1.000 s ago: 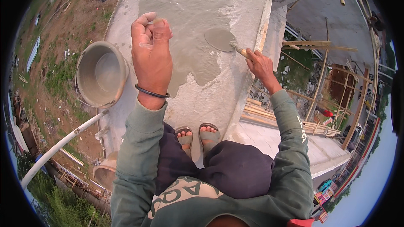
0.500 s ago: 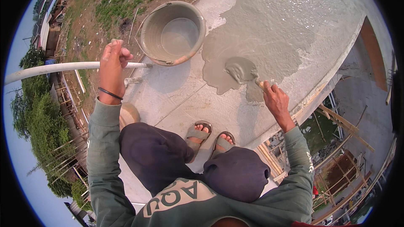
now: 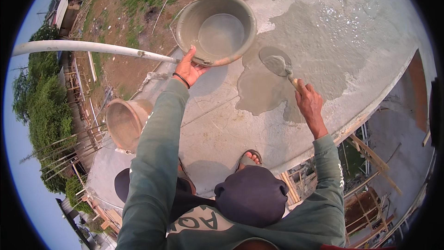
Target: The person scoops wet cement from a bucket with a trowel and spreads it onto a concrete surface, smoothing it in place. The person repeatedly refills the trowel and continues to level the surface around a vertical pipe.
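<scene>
I squat on a concrete slab (image 3: 217, 129) high above the ground. My left hand (image 3: 190, 68) grips the near rim of a grey bucket (image 3: 216, 28) holding wet cement slurry. My right hand (image 3: 309, 104) is closed on the handle of a trowel (image 3: 277, 64), whose blade lies flat on a wet cement patch (image 3: 319, 55) spread over the slab. The bucket stands just left of the trowel blade. One sandalled foot (image 3: 249, 158) shows below my hands, between my knees.
A second, empty bucket (image 3: 125, 122) lies tilted at the slab's left edge. A white pipe (image 3: 92, 48) runs in from the left toward the grey bucket. Bamboo scaffolding (image 3: 370, 166) and a drop lie past the right edge; grass and dirt far below.
My left hand has moved from the white pipe onto the grey bucket's rim. The view has swung further round, and the trowel has stayed on the wet patch beside the bucket.
</scene>
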A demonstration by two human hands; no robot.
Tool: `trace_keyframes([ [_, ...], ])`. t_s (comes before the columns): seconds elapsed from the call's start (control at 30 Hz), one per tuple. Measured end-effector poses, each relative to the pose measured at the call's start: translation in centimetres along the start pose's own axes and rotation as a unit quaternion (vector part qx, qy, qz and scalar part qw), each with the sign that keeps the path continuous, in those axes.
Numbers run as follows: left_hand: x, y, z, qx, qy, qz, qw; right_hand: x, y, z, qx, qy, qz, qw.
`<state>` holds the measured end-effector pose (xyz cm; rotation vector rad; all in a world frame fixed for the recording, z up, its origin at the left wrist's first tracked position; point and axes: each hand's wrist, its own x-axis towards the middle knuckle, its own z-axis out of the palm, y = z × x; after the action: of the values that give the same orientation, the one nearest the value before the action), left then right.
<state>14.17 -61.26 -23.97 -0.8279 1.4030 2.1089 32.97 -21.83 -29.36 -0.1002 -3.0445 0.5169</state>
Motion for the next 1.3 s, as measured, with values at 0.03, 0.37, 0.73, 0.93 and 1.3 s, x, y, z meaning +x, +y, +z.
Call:
trace_keyframes([
  [0.03, 0.4, -0.4, -0.1, -0.023, -0.015, -0.002, 1.000, -0.6, -0.7, -0.2, 0.010, -0.001, -0.033, 0.999],
  [0.37, -1.3, -3.1, -1.7, -0.087, 0.005, 0.009, 0.996, 1.1, 3.4, -1.5, -0.035, 0.067, 0.110, 0.991],
  [0.73, -22.3, -11.1, -15.4, -0.126, 0.104, -0.056, 0.985, -2.0, -9.0, 0.3, 0.091, -0.098, 0.022, 0.991],
  [0.93, -29.2, -14.5, -20.8, -0.164, 0.149, -0.052, 0.974, 2.2, -16.2, 1.6, 0.089, -0.084, -0.042, 0.992],
  [1.3, -29.4, -16.7, -21.7, -0.224, 0.168, -0.055, 0.958, 9.3, -26.1, 4.1, -0.031, -0.066, -0.130, 0.989],
])
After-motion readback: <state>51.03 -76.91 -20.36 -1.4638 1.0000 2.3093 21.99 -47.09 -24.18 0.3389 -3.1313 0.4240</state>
